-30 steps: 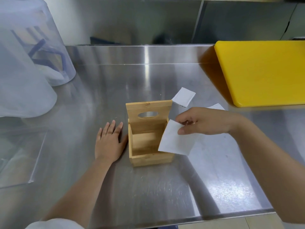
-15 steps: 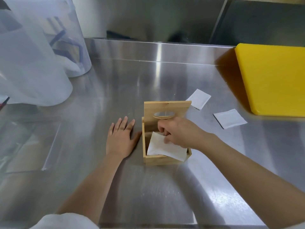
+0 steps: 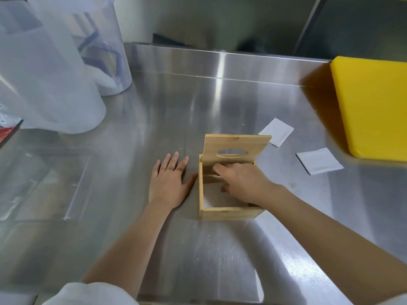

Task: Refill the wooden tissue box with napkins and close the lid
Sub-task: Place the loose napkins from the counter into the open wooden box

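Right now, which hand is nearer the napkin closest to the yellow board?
Right. The right hand is inside the wooden box, left of that napkin; the left hand lies flat on the counter beyond the box's far side.

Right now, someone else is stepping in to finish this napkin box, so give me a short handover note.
Left hand: flat on the steel table, open, beside the wooden box.
Right hand: reaching into the box, pressing down a napkin; grip unclear.
Lid: standing open at the back.
Done: at least one napkin is in.
Left: two loose napkins on the table to the right, the nearer and the farther; put them in, then close the lid.
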The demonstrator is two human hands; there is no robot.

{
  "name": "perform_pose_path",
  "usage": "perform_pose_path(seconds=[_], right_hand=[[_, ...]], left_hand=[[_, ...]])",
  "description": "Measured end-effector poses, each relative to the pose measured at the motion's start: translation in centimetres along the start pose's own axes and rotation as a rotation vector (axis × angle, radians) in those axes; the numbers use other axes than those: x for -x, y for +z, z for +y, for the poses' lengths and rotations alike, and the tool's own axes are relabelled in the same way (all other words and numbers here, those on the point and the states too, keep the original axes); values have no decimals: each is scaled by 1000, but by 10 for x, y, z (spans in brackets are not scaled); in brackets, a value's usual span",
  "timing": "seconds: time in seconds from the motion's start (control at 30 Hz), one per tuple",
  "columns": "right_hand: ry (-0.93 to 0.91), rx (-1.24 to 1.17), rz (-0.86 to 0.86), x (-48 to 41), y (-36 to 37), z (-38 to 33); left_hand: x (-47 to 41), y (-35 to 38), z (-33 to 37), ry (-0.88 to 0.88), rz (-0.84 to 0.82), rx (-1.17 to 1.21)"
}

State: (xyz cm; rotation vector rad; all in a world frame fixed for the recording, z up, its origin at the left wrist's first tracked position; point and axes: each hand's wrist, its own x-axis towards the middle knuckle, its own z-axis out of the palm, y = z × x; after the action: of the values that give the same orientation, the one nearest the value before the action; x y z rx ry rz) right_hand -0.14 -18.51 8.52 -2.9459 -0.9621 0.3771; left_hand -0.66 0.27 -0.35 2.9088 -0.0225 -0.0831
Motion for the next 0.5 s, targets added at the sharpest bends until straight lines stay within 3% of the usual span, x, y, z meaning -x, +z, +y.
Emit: perform_pose_path(seconds=[0.13,0.33,0.5], right_hand=[[-4,-142,30,15,-7,10],[101,-549,285,53,-24,39],[356,-497,359,70,-11,99]], left_hand=[[-1,1,0,1,-2,-2],[-1,3,-1,-7,27,30],[-3,4,-1,-17,22,41]])
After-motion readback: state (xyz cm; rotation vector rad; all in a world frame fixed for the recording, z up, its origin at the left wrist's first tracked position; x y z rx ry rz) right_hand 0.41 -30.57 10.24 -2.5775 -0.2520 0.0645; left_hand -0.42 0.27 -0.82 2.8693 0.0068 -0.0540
